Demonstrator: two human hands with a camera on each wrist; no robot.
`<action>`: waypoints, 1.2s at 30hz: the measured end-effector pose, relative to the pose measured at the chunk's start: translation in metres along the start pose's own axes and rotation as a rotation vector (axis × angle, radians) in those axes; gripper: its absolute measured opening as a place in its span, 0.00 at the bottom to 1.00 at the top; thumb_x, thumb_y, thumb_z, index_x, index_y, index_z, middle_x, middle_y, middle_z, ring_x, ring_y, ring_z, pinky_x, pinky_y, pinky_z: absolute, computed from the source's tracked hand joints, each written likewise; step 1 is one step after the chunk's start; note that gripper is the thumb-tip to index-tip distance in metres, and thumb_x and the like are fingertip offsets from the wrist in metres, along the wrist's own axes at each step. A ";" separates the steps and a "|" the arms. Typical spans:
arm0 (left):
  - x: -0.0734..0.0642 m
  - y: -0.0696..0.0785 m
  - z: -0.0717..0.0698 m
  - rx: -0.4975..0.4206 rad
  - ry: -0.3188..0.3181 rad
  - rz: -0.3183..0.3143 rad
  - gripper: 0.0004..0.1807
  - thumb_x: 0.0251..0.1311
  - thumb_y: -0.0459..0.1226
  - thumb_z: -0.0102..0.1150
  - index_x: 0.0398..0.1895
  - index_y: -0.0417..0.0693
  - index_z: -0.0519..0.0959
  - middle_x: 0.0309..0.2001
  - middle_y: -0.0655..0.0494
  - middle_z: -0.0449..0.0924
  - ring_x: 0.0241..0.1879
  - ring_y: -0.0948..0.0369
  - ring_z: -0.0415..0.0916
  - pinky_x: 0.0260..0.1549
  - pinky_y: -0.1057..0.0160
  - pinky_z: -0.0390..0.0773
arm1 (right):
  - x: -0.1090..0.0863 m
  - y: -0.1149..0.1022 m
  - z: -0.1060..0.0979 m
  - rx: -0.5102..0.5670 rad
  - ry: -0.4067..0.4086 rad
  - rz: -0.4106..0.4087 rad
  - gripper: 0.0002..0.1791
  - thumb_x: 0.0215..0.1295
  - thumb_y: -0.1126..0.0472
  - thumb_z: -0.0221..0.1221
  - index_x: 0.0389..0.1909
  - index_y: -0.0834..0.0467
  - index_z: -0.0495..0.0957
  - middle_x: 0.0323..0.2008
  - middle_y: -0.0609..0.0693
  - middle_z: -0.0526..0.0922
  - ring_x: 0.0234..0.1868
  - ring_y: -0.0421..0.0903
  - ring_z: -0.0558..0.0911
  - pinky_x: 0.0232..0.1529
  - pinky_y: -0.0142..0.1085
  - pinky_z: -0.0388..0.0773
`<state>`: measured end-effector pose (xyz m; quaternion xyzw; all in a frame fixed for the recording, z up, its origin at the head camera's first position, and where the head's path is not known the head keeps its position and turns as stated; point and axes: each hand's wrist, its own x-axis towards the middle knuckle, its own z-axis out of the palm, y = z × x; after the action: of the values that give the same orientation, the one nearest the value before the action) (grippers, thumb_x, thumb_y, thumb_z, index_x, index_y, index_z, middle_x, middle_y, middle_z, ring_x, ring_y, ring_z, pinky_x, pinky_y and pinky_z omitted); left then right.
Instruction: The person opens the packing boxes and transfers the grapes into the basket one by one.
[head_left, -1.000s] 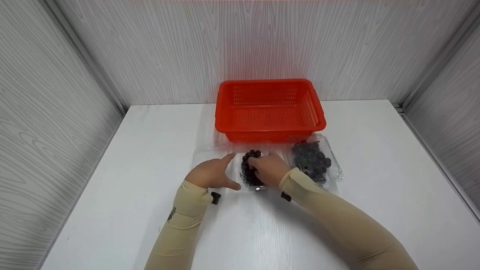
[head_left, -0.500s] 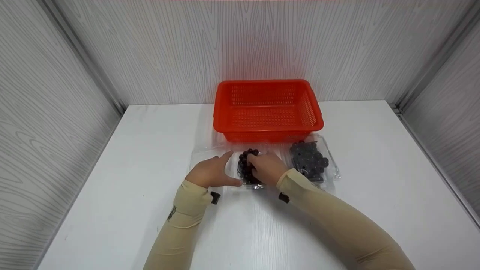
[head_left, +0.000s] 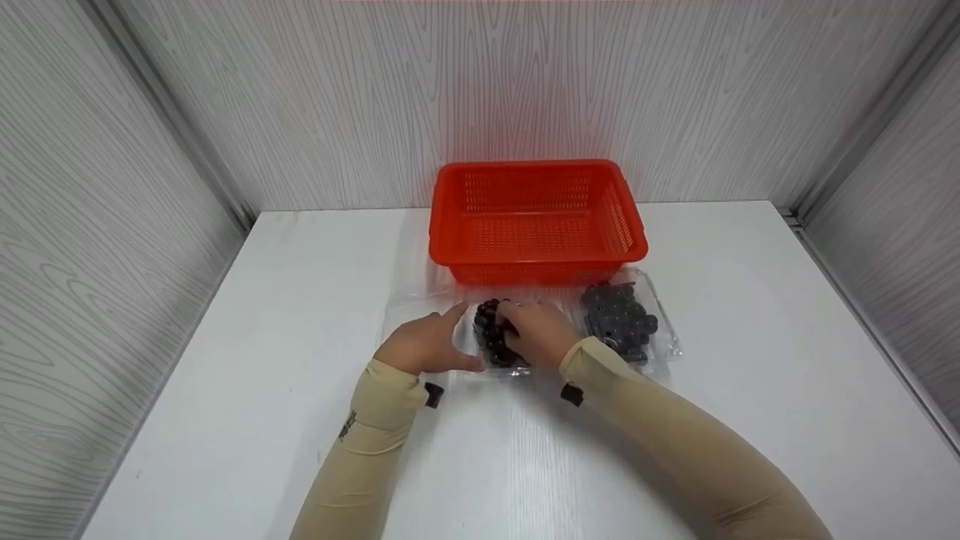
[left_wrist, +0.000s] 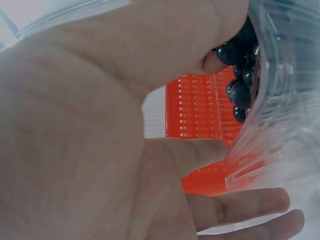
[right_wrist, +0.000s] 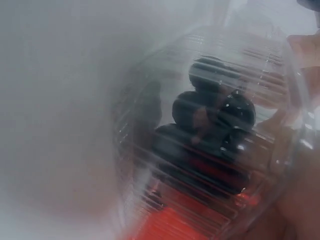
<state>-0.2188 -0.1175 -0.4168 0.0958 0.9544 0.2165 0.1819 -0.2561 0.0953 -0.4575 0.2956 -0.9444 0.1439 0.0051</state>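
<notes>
1. Clear, ribbed box [right_wrist: 200, 45], centre, blurred.
2. Round, dark grapes [right_wrist: 192, 110] seen through its wall.
3. Right hand [right_wrist: 297, 175] at right, partly behind the plastic.
4. Red patch [right_wrist: 167, 225] below.

Red plastic basket [head_left: 534, 232], slotted sides and base, smooth rim, standing at rear of white desk [head_left: 240, 420], near back wall [head_left: 337, 97]. Wall pale grey, wood-grain lines, reddish tint above basket. Left wall [head_left: 82, 270] and right wall [head_left: 911, 247] in same grained finish. Grey metal strips [head_left: 161, 112] up both rear corners. Desk surface shiny, pale reflection toward front.
</notes>
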 end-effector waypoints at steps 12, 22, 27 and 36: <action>0.003 0.001 0.005 0.038 0.005 0.030 0.60 0.53 0.58 0.74 0.84 0.52 0.52 0.79 0.38 0.56 0.72 0.40 0.65 0.68 0.41 0.69 | -0.008 0.007 -0.006 0.086 0.124 -0.031 0.15 0.65 0.66 0.66 0.51 0.53 0.78 0.40 0.49 0.86 0.42 0.50 0.84 0.52 0.50 0.81; -0.001 -0.002 0.003 0.015 0.006 0.055 0.59 0.54 0.57 0.74 0.85 0.57 0.50 0.79 0.40 0.58 0.78 0.43 0.56 0.72 0.41 0.63 | -0.014 0.006 -0.015 0.199 0.141 0.019 0.11 0.69 0.64 0.65 0.50 0.56 0.78 0.41 0.51 0.86 0.37 0.48 0.83 0.45 0.45 0.84; -0.003 -0.001 0.001 0.030 -0.033 0.017 0.54 0.56 0.59 0.72 0.83 0.61 0.56 0.78 0.42 0.60 0.77 0.44 0.58 0.71 0.40 0.63 | -0.016 0.007 -0.023 0.256 0.141 0.036 0.11 0.71 0.62 0.64 0.52 0.54 0.78 0.46 0.49 0.87 0.42 0.46 0.85 0.52 0.44 0.84; -0.003 0.005 -0.001 0.049 -0.028 0.028 0.51 0.57 0.57 0.71 0.81 0.51 0.61 0.77 0.45 0.63 0.77 0.47 0.59 0.74 0.44 0.61 | -0.023 0.013 -0.045 0.330 0.201 0.074 0.09 0.72 0.64 0.62 0.49 0.53 0.76 0.45 0.49 0.86 0.41 0.46 0.84 0.53 0.42 0.85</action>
<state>-0.2158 -0.1140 -0.4129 0.1165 0.9553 0.1943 0.1900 -0.2484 0.1308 -0.4198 0.2417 -0.9130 0.3256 0.0454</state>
